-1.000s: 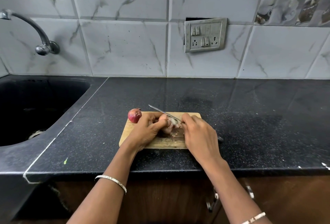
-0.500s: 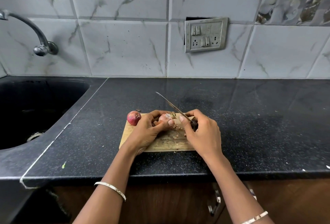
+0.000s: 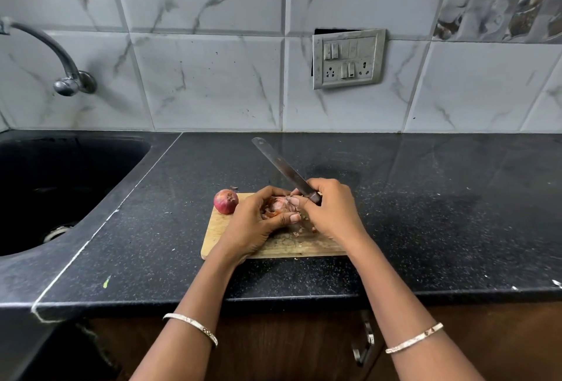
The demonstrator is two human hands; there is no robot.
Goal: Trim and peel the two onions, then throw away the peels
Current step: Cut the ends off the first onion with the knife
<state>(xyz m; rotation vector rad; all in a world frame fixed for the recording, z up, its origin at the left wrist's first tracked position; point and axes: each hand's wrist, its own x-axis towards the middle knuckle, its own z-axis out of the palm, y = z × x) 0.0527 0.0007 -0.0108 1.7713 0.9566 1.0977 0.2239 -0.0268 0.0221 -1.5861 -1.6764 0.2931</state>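
Left hand [image 3: 254,224] is cupping onion 1 [image 3: 277,205] over the cutting board [image 3: 220,233]. Fingers are curling round its far side and the thumb is lying across the near side. Onion 1 is showing loosened reddish skin; can't tell if it's touching the board. Right hand [image 3: 333,213] is gripping the knife [image 3: 281,166] by the handle, fingers wrapped tight. 1 fingertip is touching onion 1's skin; can't tell whether it's pinching peel. Blade is angling up and away to the left over the black countertop [image 3: 425,213], clear of both onions. Onion 2 [image 3: 225,201] is sitting skin-on at the board's far-left corner, just beside the left hand, apart from it. Peel scraps [image 3: 299,230] are lying on the board between the 2 hands. Sink [image 3: 60,186] is sitting at left with the tap [image 3: 65,76] above it, switch panel [image 3: 348,58] on the tiled wall.
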